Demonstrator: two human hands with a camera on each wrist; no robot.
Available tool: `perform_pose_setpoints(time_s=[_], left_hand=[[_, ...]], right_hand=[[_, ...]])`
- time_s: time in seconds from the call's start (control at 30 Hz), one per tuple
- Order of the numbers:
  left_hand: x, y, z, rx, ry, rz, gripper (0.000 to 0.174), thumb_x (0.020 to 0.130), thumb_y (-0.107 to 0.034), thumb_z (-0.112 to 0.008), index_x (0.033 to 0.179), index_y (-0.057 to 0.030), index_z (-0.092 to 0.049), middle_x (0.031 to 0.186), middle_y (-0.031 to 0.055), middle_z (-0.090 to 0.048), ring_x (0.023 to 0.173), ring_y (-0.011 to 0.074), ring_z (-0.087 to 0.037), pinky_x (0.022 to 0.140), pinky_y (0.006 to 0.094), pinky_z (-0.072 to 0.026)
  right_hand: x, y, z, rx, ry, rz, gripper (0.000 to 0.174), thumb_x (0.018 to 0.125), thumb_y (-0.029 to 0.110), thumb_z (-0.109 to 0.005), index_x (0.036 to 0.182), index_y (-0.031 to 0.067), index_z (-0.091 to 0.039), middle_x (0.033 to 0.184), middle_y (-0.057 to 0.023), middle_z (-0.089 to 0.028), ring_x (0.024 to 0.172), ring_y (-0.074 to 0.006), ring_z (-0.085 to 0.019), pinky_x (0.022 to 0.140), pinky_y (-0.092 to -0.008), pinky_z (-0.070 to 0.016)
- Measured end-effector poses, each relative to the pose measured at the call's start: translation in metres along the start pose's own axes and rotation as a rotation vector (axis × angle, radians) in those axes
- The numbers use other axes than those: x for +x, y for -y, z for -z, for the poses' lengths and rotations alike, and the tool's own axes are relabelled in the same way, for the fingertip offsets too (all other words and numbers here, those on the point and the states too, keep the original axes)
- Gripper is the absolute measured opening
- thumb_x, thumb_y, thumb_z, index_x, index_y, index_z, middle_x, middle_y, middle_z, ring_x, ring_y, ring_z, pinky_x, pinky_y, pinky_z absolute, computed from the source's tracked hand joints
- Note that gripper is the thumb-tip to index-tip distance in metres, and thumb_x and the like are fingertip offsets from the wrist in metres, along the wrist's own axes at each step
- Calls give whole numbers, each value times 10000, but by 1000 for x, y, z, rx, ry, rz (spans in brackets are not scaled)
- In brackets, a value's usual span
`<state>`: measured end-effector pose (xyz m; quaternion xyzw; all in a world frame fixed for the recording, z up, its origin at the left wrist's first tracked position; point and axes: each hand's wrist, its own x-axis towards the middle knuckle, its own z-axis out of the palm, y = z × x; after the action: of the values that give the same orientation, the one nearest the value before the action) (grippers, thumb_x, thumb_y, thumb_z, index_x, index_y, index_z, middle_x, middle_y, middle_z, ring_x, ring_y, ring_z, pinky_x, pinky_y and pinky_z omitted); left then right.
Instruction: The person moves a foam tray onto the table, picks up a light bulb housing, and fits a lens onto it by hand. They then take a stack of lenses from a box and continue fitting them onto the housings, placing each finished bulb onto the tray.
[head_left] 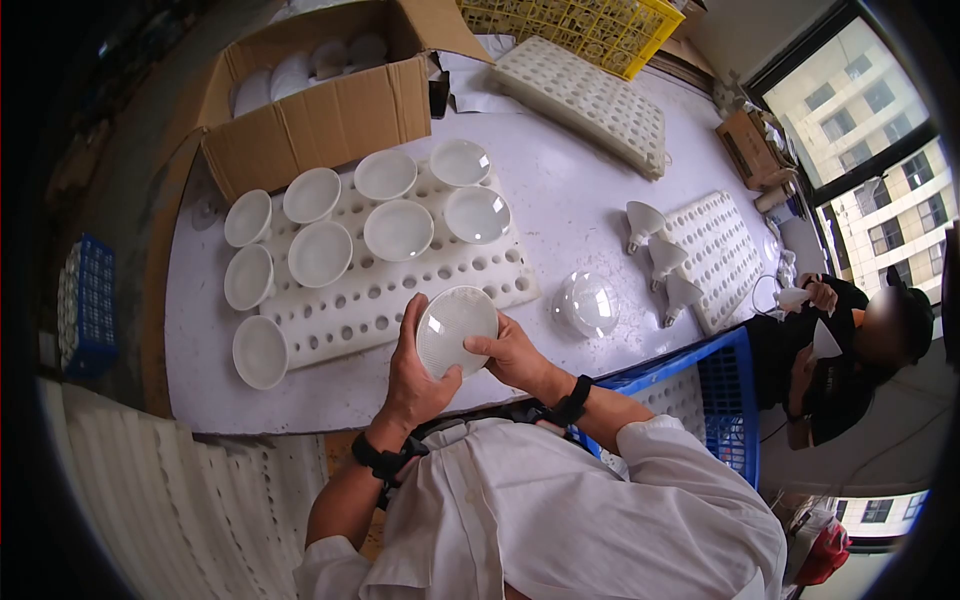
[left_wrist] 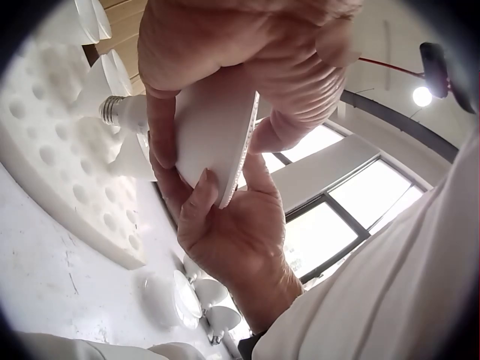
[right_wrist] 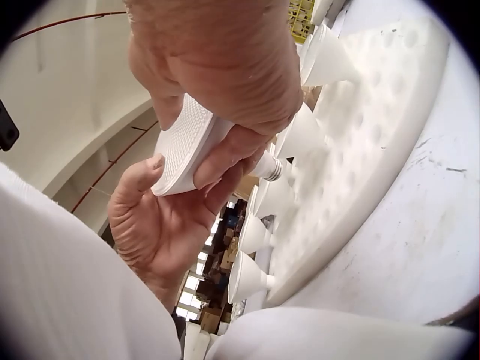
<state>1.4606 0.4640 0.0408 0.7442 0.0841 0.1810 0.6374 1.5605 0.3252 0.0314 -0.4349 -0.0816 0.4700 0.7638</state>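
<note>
Both hands hold a white reflector bulb over the table's front edge, its ribbed round face toward the head camera. The left hand grips its left rim, fingers behind and thumb at the lower edge. On the other side, the right hand holds the rim with its thumb lying on the face. A metal screw base points away from the body in the left wrist view. Just beyond the hands is a white foam tray with rows of holes, where several similar bulbs stand face up.
A cardboard box of white bulbs stands behind the tray. Clear domes sit to the right, near three loose bulbs and another foam tray. A blue crate and another person are at right.
</note>
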Motion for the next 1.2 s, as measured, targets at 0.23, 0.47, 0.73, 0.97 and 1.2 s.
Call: perform_pose_setpoints(time_s=[0.23, 0.47, 0.73, 0.97, 1.2], left_hand=[[2, 0, 13, -156, 72, -23, 802, 728, -81, -620, 1409, -10, -203, 1375, 150, -373, 1241, 236, -409, 1045, 349, -309], [4, -2, 7, -311, -171, 157, 447, 934, -247, -471, 1293, 17, -437, 1275, 128, -504, 1164, 187, -465, 999, 309, -343], [-11, 40, 9, -290, -228, 299, 414, 926, -260, -502, 1225, 26, -491, 1132, 116, -580, 1037, 188, -539, 924, 310, -407], [-25, 35, 28, -273, -344, 290, 505, 792, -136, -582, 1242, 27, -420, 1176, 157, -536, 1068, 226, -523, 941, 337, -407], [-30, 13, 45, -41, -356, 4, 744, 697, -33, -595, 1345, -9, -230, 1300, 214, -461, 1185, 276, -470, 995, 389, -388]], right_hand=[[3, -3, 4, -211, -11, 109, 544, 784, 105, -713, 1260, 42, -457, 1161, -41, -561, 1032, -138, -538, 910, -293, -438], [5, 0, -16, -415, -40, 173, 532, 778, 105, -722, 1241, 25, -471, 1132, -49, -581, 1030, -137, -536, 908, -298, -440], [8, -25, -11, -404, -130, 30, 522, 780, 100, -717, 1231, 9, -471, 1094, -72, -602, 993, -153, -565, 876, -302, -471], [26, -38, -25, -501, -25, -50, 565, 778, 92, -715, 1267, 20, -441, 1153, -78, -569, 1038, -156, -545, 898, -304, -461], [38, -38, -38, -421, 188, 50, 707, 736, 9, -721, 1355, 89, -390, 1265, -38, -504, 1138, -147, -483, 947, -298, -434]])
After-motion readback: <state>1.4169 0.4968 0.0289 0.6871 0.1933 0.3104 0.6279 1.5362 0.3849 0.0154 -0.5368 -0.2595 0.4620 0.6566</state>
